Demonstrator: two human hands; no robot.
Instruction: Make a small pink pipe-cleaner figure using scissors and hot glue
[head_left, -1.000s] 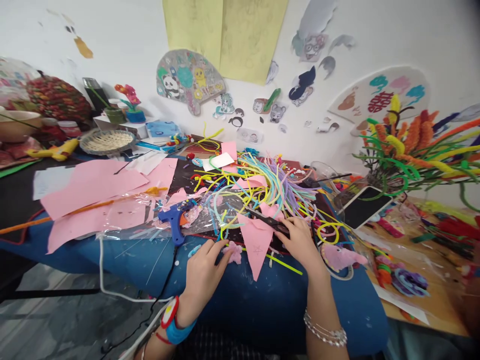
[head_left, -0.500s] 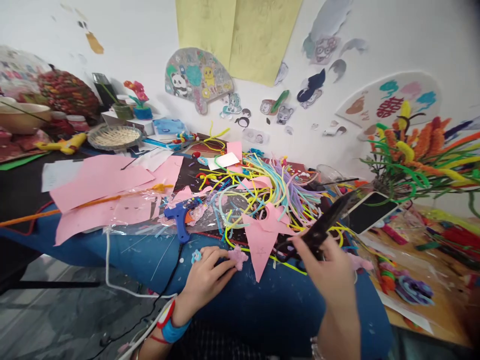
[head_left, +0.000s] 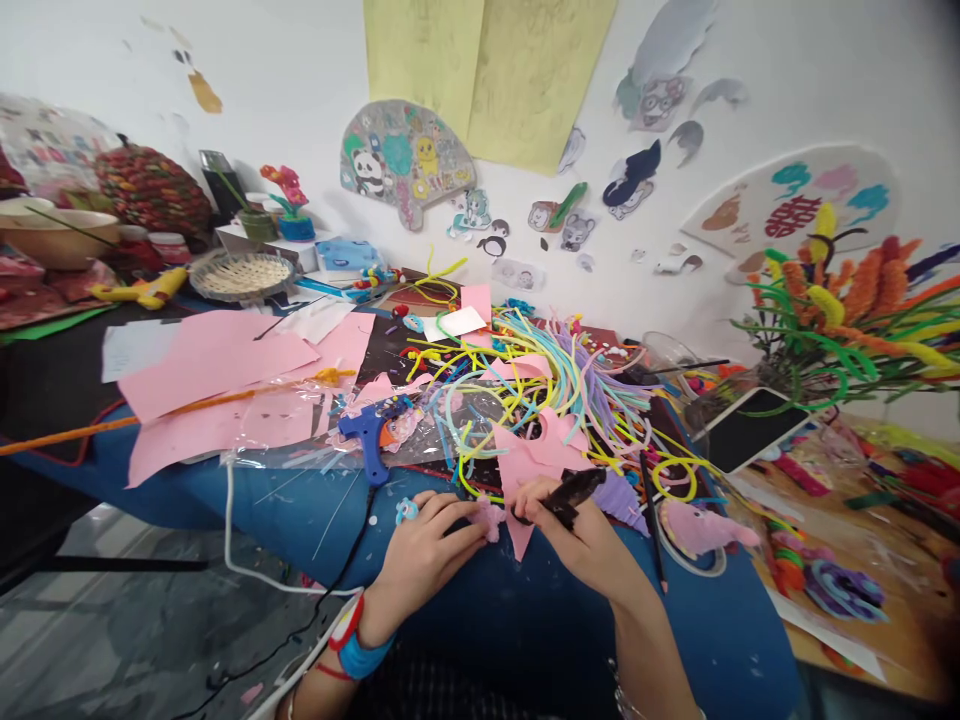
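My left hand (head_left: 431, 545) is at the blue table's front edge, its fingers closed on a small fuzzy pink piece (head_left: 491, 518). A blue ring sits on one of its fingers. Close by, my right hand (head_left: 570, 530) grips black scissors (head_left: 576, 492), partly hidden in the fist, with their dark end pointing up and right. Both hands nearly meet over the tip of a pointed piece of pink paper (head_left: 516, 465). Right of my right hand lie a dark pencil (head_left: 654, 525) and a stuffed-looking pink shape (head_left: 699, 528).
A blue glue gun (head_left: 367, 437) with a black cord rests left of the hands. Behind lie many pastel pipe cleaners (head_left: 559, 355) and pink sheets (head_left: 217, 350). A phone (head_left: 754, 430) lies at the right, below a bunch of colourful pipe-cleaner flowers (head_left: 862, 290).
My right hand has swung left and inward with the scissors, close to my left hand. The pencil and pink shape behind it now show more. My left hand keeps the fuzzy piece.
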